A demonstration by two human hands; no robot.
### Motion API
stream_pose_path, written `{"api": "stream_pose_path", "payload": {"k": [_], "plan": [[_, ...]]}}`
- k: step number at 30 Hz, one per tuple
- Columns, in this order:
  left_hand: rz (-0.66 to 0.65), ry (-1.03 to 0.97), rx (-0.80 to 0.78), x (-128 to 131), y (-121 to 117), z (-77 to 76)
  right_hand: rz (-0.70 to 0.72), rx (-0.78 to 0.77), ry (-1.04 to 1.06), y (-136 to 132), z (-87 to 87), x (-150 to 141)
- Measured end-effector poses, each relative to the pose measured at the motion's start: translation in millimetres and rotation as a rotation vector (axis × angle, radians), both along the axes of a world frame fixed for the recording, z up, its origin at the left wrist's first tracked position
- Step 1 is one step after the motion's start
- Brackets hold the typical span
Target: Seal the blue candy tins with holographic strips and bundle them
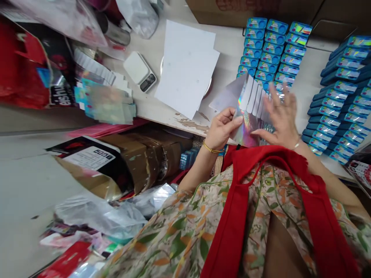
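My left hand [222,128] is closed, thumb and fingers pinching the left edge of a shiny holographic sticker sheet [245,125]. Pale strips [251,96] show along the sheet's upper part. At the sheet's right side is my right hand [280,117], its fingers spread and slightly smeared by motion. Its thumb reaches over the sheet; whether it touches is unclear. Just beyond both hands, several small blue boxes [268,47] stand stacked in rows, some with rainbow-shiny labels. A translucent sheet [227,95] lies behind my left hand.
White paper sheets [188,65] lie left of my hands, beside a small digital scale [140,71]. More blue boxes [344,96] are stacked at the right. Cardboard boxes [139,158] and plastic bags [98,212] sit below the table edge. A large carton [226,15] stands behind.
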State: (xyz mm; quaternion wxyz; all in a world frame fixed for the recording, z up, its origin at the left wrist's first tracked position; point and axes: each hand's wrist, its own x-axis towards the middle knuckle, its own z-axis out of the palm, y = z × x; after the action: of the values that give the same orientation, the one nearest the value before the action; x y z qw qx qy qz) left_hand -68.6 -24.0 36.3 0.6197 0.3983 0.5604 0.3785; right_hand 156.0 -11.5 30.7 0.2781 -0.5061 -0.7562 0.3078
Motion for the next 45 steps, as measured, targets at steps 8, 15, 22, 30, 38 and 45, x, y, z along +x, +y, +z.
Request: {"api": "stream_pose_path", "payload": {"k": [8, 15, 22, 30, 38, 45], "plan": [[-0.006, 0.646, 0.617, -12, 15, 55.5, 0.154, -0.218, 0.343, 28, 11.4, -53], [-0.085, 0.735, 0.681, -21, 50, 58.2, 0.279, -0.211, 0.329, 63, 35.1, -59], [0.216, 0.588, 0.445, -90, 104, -14.7, 0.366, -0.423, 0.247, 123, -36.0, -15], [0.288, 0.698, 0.227, -87, 104, -130.2, 0.195, -0.388, 0.081, 124, -129.8, -26], [-0.342, 0.590, 0.227, -19, 106, -146.0, 0.037, -0.417, 0.179, 115, -161.5, -30], [-0.254, 0.720, 0.258, -13, 119, -166.4, -0.235, -0.414, 0.311, 102, -200.0, -34]]}}
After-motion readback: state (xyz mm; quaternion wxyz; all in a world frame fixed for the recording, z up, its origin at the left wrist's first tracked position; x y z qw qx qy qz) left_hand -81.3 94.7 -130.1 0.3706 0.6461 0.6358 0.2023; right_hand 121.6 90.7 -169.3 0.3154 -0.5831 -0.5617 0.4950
